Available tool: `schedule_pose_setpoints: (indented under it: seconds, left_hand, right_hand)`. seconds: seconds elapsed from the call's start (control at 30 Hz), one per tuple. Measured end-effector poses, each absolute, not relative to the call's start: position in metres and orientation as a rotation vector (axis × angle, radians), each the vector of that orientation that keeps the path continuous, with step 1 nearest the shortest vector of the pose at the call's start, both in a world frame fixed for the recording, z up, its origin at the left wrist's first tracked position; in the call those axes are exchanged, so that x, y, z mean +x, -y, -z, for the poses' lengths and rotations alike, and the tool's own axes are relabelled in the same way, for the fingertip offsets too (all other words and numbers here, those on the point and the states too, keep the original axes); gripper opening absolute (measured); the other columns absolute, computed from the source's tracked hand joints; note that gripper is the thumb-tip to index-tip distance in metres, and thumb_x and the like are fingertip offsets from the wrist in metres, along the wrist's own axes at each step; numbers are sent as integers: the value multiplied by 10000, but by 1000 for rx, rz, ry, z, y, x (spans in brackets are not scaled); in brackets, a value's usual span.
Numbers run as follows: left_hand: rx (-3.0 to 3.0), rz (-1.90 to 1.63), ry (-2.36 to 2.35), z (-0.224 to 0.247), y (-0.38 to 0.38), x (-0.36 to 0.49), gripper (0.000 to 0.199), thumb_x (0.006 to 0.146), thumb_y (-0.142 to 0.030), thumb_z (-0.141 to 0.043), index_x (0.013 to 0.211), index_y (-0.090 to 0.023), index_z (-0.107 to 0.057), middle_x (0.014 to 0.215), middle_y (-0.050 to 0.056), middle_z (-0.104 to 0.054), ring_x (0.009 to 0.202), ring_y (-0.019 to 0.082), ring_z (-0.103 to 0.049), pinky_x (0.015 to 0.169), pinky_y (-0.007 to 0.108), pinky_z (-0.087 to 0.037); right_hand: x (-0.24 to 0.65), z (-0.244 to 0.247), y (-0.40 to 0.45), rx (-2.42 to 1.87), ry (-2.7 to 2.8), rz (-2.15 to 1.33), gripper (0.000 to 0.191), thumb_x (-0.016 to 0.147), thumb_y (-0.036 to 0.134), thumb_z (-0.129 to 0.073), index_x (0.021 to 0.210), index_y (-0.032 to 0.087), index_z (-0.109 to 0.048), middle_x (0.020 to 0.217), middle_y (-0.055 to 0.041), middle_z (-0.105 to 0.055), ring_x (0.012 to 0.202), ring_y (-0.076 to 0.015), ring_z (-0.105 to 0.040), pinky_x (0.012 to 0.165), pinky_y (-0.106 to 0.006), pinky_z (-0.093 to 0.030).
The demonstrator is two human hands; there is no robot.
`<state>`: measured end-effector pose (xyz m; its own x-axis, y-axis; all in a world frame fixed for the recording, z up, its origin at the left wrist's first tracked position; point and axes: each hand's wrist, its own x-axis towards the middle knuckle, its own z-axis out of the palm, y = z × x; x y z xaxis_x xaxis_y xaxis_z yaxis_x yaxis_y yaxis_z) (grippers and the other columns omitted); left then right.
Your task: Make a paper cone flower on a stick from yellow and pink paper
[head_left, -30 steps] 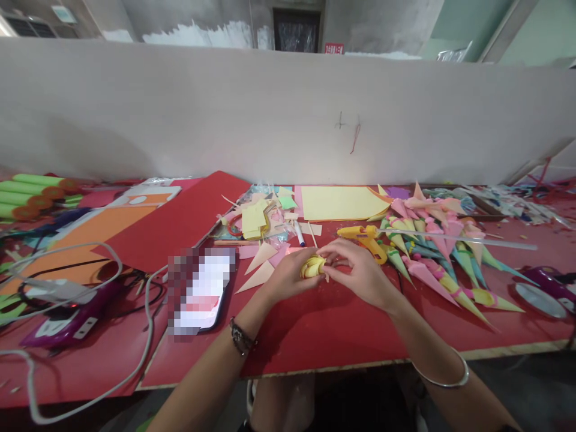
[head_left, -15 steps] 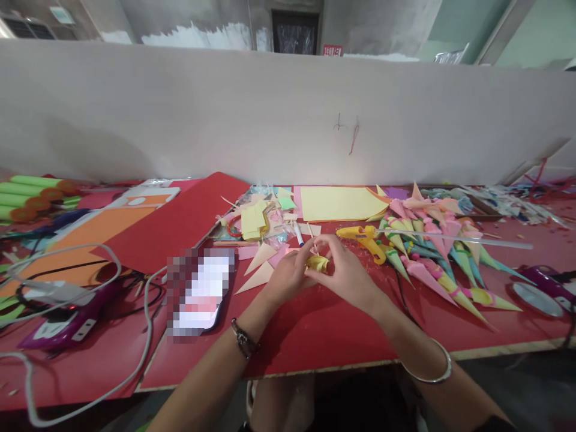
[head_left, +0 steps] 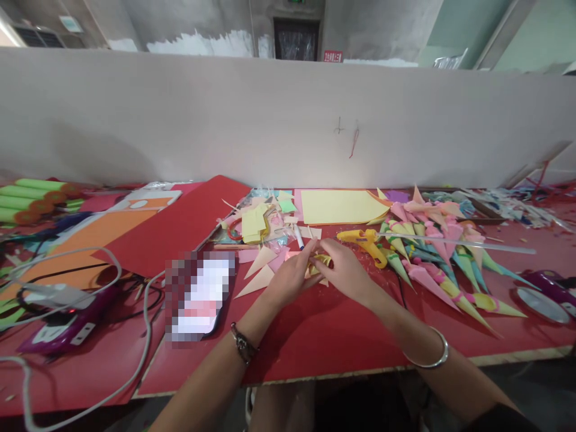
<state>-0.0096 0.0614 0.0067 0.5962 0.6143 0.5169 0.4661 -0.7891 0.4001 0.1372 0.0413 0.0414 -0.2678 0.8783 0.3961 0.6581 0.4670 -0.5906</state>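
Note:
Between my two hands is a small curled piece of yellow craft sheet [head_left: 318, 266], partly covered by fingers. My left hand [head_left: 290, 277] is closed on its left side, wearing a dark bracelet at the wrist. My right hand [head_left: 345, 267] grips the same piece from the right, thumb and fingers bent around it. Just right of them lies a yellow glue gun [head_left: 366, 241] with a long clear glue stick in its back. Two pale peach triangles [head_left: 258, 278] lie left of my left hand, and a white marker [head_left: 297, 235] is just beyond the fingers.
Finished-looking pastel cones [head_left: 434, 252] are heaped at right, near a round clear dish [head_left: 541, 304]. A phone [head_left: 204, 294] lies left of my hands. Cables and a purple power strip [head_left: 69, 321] occupy the left. Yellow sheets [head_left: 342, 206] and paper scraps [head_left: 254, 222] sit at the back.
My fingers have shifted around the yellow piece, with the right hand's fingers lower and closer over it. The whole view has tipped slightly; the things on the table stay put.

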Motion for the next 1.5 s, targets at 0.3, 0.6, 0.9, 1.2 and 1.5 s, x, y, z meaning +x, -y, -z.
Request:
schedule_pose_setpoints:
  seconds: [0.3,0.6,0.9,1.2,1.5]
  left_hand:
    - [2291,-980,-866,-7,-63,-14,639,803,-315,-490,1318,-181,-138,926,72,-594,785,169,-569,728,315,-452]
    - [2156,-1028,-825,-11,-60,-9,555,845,-322,-414,1318,-182,-159,827,39,-599,745,158,-561,699,295,-455]
    - [2263,-928,-792,-13,-60,-14,704,748,-379,-546,1314,-183,-176,959,84,-596,869,200,-570,765,334,-448]
    - [2499,-921,-913,-8,-61,-5,676,705,-379,-607,1269,-208,-277,1142,124,-550,1024,236,-538,818,373,-448]
    - [2475,-1002,-887,-7,-60,-8,350,805,-310,-493,1128,-192,-431,1044,81,-598,893,161,-579,750,288,-466]
  right_hand:
    - [157,-51,-39,-1016,2130,-733,241,769,313,-547,983,205,-517,921,-35,-525,822,-147,-518,728,-290,-430]
    - [158,-37,-41,-973,2023,-754,212,753,291,-574,953,222,-560,914,-33,-556,832,-155,-535,713,-285,-437]
    - [161,-35,-44,-1020,1987,-739,192,728,262,-588,910,199,-593,851,-27,-582,769,-148,-545,685,-282,-433]
    - [152,-19,-47,-1024,1691,-934,114,761,275,-503,837,193,-526,813,-14,-561,686,-125,-556,584,-245,-473]
    - [150,-9,-42,-901,1394,-1334,186,776,363,-476,905,231,-454,777,20,-518,515,-83,-538,464,-224,-484]
